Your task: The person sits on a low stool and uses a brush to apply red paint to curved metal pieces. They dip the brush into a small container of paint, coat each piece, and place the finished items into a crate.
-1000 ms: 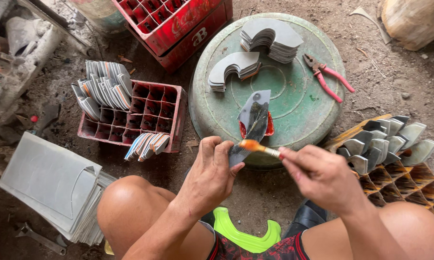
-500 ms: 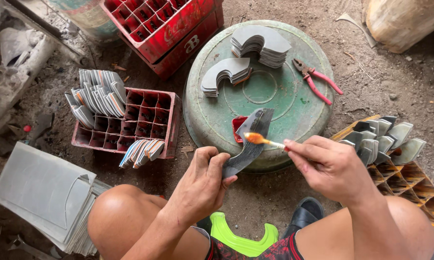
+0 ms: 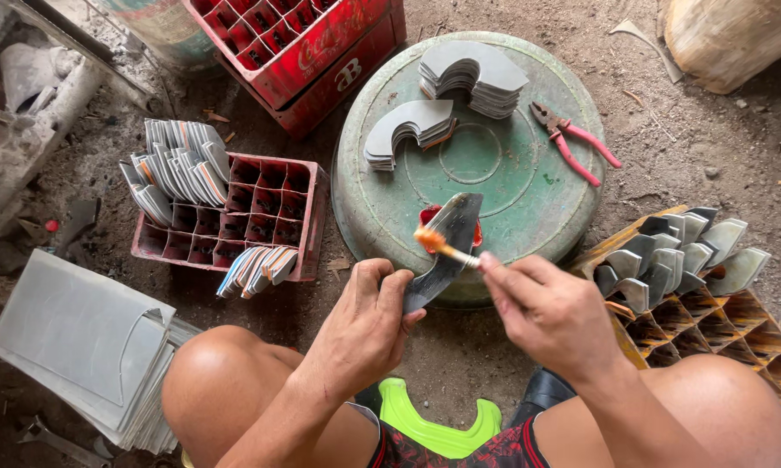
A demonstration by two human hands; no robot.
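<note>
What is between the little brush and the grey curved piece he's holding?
Nothing visible. The right hand holds the small brush, and its orange tip rests right on the grey curved piece gripped in the left hand, just above the red dish on the green tub.

1. The lower end of the grey curved piece (image 3: pixel 447 251) is hidden inside the left hand (image 3: pixel 360 334).
2. Behind that piece, at twelve o'clock from the hands, a small red pot (image 3: pixel 475 232) shows only its rim.
3. The brush (image 3: pixel 442 247) handle vanishes under the right hand's (image 3: pixel 551 316) fingers.
4. The picture's top edge cuts off the red crate (image 3: pixel 312 39).
5. The right edge cuts off the brown divider tray (image 3: pixel 737 329) at three o'clock.
</note>
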